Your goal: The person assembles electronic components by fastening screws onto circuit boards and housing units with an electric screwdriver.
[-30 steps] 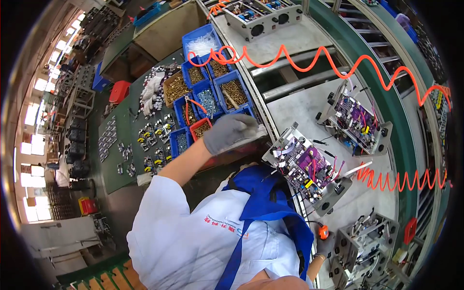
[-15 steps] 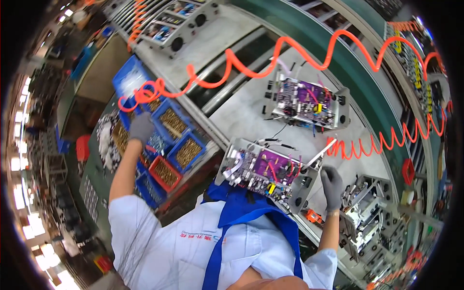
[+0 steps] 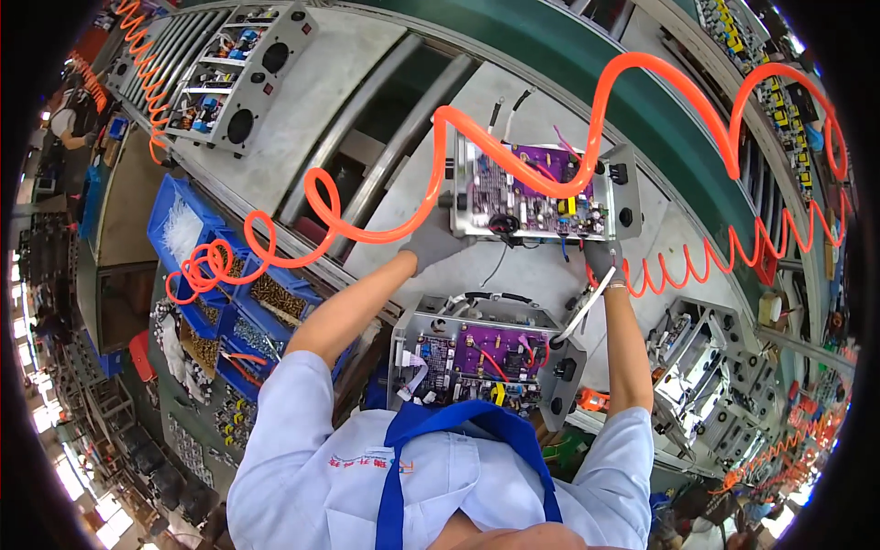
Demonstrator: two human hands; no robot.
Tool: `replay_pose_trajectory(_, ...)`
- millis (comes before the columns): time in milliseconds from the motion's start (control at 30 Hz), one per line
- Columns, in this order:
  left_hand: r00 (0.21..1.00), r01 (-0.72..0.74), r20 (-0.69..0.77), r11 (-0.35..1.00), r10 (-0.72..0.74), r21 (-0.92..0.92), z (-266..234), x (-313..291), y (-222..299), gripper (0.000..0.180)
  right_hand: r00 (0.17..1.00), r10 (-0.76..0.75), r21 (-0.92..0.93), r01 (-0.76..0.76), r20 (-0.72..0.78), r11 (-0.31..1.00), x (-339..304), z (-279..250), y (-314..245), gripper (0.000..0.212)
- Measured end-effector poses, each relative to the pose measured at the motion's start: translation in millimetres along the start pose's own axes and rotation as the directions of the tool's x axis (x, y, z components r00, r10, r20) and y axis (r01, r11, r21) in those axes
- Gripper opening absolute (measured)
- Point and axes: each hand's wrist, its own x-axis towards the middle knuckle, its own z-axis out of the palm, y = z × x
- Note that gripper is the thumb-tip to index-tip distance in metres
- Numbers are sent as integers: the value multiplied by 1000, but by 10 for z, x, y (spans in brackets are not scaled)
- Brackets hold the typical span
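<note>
Both my hands wear grey gloves and reach forward to the far metal chassis [image 3: 623, 215], an open-sided housing with a purple circuit board [image 3: 541, 165] inside. My left hand [image 3: 435, 246] is at its near left corner, the fingers closed on the edge and partly hidden. At the near right edge, my right hand [image 3: 601, 260] has its fingers closed against the housing. Close to my body sits a second chassis [image 3: 403, 344], also with a purple board [image 3: 495, 353], black cables and a white ribbon cable. A pale strip-like piece [image 3: 587, 302] slants between the two housings, beside my right wrist.
Orange coiled air hose [image 3: 623, 101] loops above the far chassis. Blue bins [image 3: 183, 220] of screws and brass parts stand at the left. More housings [image 3: 692, 367] stack at the right, another [image 3: 243, 78] sits far left beside rollers [image 3: 412, 119]. An orange tool [image 3: 594, 400] lies near the right.
My left hand has left the screw bins and come to the far chassis. My right hand has moved forward from beside the near chassis to the far one. The view has shifted.
</note>
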Motion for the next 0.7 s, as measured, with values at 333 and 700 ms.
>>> replay_pose_trajectory(333,927,374,66,907,-368,-195,-578,-273,308,73,839,349,443,-523,417,728,249,-1019,-814,37)
replay_pose_trajectory(700,998,21,51,985,-30,171,410,-2647,-663,42,889,-127,-10,146,440,989,-2427,-783,-1577,54)
